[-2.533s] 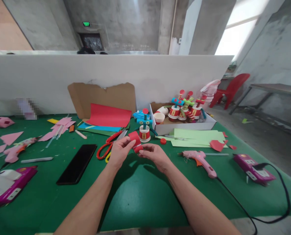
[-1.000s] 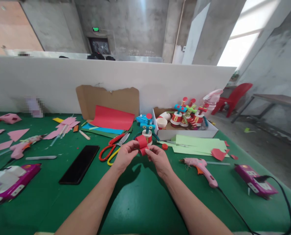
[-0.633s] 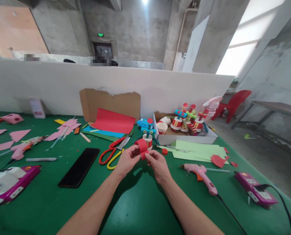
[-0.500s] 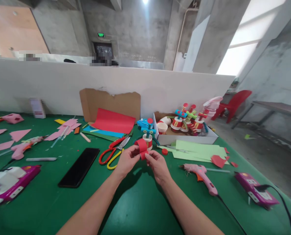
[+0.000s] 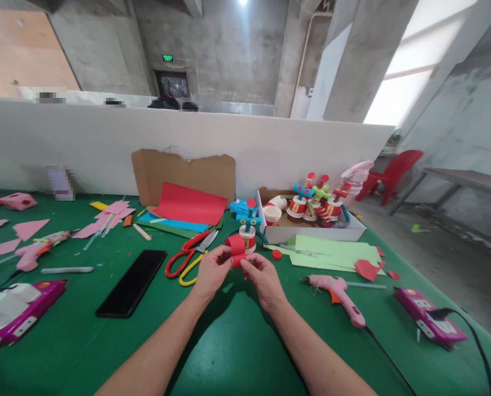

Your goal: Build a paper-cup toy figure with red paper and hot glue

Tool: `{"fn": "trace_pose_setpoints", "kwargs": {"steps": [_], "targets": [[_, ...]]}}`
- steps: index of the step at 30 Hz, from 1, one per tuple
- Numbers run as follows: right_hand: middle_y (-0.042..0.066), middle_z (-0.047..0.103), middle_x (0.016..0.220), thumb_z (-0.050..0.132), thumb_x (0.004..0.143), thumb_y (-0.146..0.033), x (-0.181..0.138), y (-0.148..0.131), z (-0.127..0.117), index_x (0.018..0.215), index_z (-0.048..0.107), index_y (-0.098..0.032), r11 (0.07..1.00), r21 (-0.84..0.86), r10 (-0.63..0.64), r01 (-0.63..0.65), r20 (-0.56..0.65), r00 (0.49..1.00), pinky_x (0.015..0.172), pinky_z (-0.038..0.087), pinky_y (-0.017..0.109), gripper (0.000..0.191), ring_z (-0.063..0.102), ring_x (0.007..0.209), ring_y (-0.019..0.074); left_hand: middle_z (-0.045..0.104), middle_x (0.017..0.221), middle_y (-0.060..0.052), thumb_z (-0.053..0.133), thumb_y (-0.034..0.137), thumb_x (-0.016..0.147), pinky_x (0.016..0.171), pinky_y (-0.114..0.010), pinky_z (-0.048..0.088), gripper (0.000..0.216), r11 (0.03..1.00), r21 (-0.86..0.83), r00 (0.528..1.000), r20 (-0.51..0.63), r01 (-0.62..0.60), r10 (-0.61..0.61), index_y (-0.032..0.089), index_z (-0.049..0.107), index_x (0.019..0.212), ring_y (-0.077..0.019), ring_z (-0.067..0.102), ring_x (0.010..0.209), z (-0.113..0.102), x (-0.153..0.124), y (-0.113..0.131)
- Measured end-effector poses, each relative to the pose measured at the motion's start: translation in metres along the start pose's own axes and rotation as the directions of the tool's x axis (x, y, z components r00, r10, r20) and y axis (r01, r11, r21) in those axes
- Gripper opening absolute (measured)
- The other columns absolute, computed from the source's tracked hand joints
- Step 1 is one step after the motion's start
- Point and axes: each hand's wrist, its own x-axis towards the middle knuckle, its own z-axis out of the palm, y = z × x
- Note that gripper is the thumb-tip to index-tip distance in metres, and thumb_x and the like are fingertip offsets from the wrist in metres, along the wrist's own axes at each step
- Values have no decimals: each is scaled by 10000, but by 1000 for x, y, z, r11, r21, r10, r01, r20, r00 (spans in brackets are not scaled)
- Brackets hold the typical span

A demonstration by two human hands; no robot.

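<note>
A curled red paper strip (image 5: pixel 237 245) is held above the green table, bent into rounded loops. My left hand (image 5: pixel 214 270) pinches its left side, and the fingertips of my right hand (image 5: pixel 263 277) close on its lower right end. Right behind it stands a paper-cup figure (image 5: pixel 248 235) with a blue head, a red disc on top and dark coiled arms; the strip partly covers it. Scissors (image 5: pixel 189 256) with one red and one yellow handle lie left of my left hand. A small red roll (image 5: pixel 276 254) rests beyond my right hand.
A white box (image 5: pixel 311 234) holds several similar cup figures. Green paper (image 5: pixel 327 254) lies before it. At right are a pink glue gun (image 5: pixel 340 297) and purple power strip (image 5: pixel 429 316); at left, a black phone (image 5: pixel 132 283). Coloured sheets (image 5: pixel 193 204) lean on cardboard.
Both hands keep their hold on the red strip. Its upper loop looks slightly turned and its lower part more tightly curled. The whole view has shifted a little.
</note>
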Motion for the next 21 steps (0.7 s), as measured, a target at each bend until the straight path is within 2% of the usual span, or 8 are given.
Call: {"fn": "trace_pose_setpoints", "kwargs": {"steps": [4,7,11,14,17,21], "targets": [[-13,562,614,790,593,-513,4,-3,-6,736,694,-189,999,30,30,-29,-35,999,494,382,219,367,466,550,97,689,690,4,655,265,609,673,-271,505,161,1000,5,1000,-14,9,-9,173,666,741,-162,623,668,-1,0,0],[-10,594,669,821,569,-451,4,-7,-9,774,693,-204,999,48,27,-26,-16,1000,519,409,215,346,496,579,99,679,680,7,674,265,601,665,-267,498,169,1000,-16,1000,-3,22,-22,172,659,742,-156,614,659,0,0,0],[5,659,791,862,526,-365,1,-11,-7,773,691,-201,992,59,109,-113,57,992,605,458,221,342,559,660,109,670,677,9,733,261,575,657,-256,488,214,993,-101,998,16,67,-66,167,635,741,-140,600,648,3,-3,3],[2,672,773,877,497,-344,0,-10,-7,752,702,-191,985,82,146,-151,62,987,625,461,227,345,563,646,104,652,664,22,766,242,543,630,-238,469,244,979,-168,993,35,115,-110,166,605,709,-116,571,618,6,-5,6],[-4,677,712,872,490,-325,2,-9,-8,711,709,-188,990,57,123,-125,40,992,647,465,244,307,563,622,105,634,644,32,780,222,526,603,-214,440,252,967,-212,990,52,141,-133,160,597,687,-96,541,596,8,-6,7],[9,712,734,840,512,-286,5,-7,-10,727,743,-202,998,-48,30,-28,30,999,717,482,292,251,608,686,148,612,624,40,784,228,527,586,-204,420,250,959,-243,990,47,143,-136,157,588,666,-87,521,586,9,-7,2]]}}
